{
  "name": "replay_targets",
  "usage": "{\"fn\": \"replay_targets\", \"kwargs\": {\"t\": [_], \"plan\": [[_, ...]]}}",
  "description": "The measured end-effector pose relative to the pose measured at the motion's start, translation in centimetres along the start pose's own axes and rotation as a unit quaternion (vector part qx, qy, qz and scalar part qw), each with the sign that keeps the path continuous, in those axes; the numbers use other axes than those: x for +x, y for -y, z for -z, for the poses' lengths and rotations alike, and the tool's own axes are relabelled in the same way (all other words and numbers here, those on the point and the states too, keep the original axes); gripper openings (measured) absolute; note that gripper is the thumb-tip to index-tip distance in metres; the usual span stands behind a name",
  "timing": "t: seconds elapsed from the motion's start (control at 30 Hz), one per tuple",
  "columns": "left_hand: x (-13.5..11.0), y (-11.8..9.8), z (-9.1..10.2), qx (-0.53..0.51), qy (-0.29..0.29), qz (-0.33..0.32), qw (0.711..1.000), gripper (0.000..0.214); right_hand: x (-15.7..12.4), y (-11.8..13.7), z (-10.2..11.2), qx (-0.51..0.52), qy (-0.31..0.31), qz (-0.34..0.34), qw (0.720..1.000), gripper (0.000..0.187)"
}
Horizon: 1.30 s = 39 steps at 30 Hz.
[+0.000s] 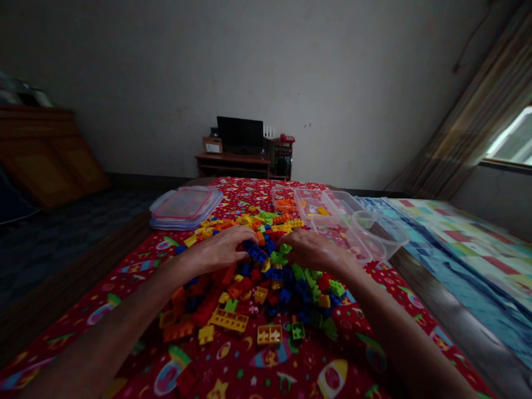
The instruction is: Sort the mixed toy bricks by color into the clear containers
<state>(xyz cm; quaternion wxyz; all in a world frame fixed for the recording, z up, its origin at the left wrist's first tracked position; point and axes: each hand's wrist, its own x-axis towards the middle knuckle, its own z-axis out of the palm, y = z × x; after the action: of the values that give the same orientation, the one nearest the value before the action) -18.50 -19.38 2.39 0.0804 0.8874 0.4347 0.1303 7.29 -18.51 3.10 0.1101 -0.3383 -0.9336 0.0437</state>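
A heap of small plastic building bricks [257, 277] in red, orange, yellow, green and blue lies on a red patterned cloth [291, 366]. My left hand [218, 250] rests palm down on the heap's left side, fingers curled toward a blue brick [256, 253] in the middle. My right hand [312, 249] lies on the heap's right side, fingers bent over green bricks [279, 256]. What either hand holds is hidden under the fingers.
Several clear plastic tubs [353, 227] stand at the back right of the cloth. Stacked lids [185, 208] lie at the back left. A low desk with a monitor [240, 136] stands against the far wall. A mat [457, 249] lies to the right.
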Motion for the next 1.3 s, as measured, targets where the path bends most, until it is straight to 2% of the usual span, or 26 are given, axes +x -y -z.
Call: {"fn": "replay_targets", "kwargs": {"t": [0.17,0.33,0.5,0.6,0.7,0.77,0.9,1.0,1.1,1.17,1.23,1.3], "plan": [[0.6,0.8,0.3,0.018,-0.054,0.088,0.994,0.027,0.1,-0.3,-0.1,0.013,-0.061,0.01,0.998,0.031],[0.9,0.6,0.8,0.022,-0.103,0.12,0.987,0.028,0.8,0.4,-0.1,0.026,-0.123,0.027,0.992,0.024],[1.0,-0.9,1.0,-0.025,-0.112,0.108,0.988,0.026,1.7,1.3,-1.3,0.038,-0.172,0.058,0.983,0.038],[1.0,-2.0,1.1,-0.08,-0.115,0.095,0.986,0.031,1.8,1.5,-1.5,0.026,-0.161,0.059,0.985,0.029],[0.6,-2.4,1.6,-0.068,-0.112,0.13,0.983,0.037,1.3,0.6,-0.9,0.01,-0.205,0.033,0.978,0.024],[0.0,-2.0,2.0,-0.022,-0.085,0.137,0.987,0.037,0.7,-0.6,0.0,0.008,-0.253,0.013,0.967,0.026],[-1.1,-1.4,1.7,0.045,0.038,0.068,0.996,0.027,-0.2,-2.9,2.2,0.026,-0.275,-0.041,0.96,0.027],[-1.2,-1.7,0.6,0.089,0.08,0.053,0.991,0.023,-0.7,-4.0,3.7,0.025,-0.285,-0.094,0.954,0.023],[-0.9,-1.9,-0.3,0.125,0.07,0.037,0.989,0.012,-1.3,-5.1,4.5,0.012,-0.311,-0.137,0.94,0.021],[-0.6,-1.7,-0.4,0.11,0.061,0.022,0.992,0.007,-1.7,-5.9,4.8,0.011,-0.328,-0.161,0.931,0.023],[-0.3,-1.6,-0.1,0.069,0.033,0.02,0.997,0.014,-2.1,-6.4,5.0,0.019,-0.338,-0.179,0.924,0.025],[0.0,-1.7,0.5,0.018,-0.015,0.047,0.999,0.024,-2.1,-6.5,5.2,0.031,-0.341,-0.194,0.919,0.025]]}}
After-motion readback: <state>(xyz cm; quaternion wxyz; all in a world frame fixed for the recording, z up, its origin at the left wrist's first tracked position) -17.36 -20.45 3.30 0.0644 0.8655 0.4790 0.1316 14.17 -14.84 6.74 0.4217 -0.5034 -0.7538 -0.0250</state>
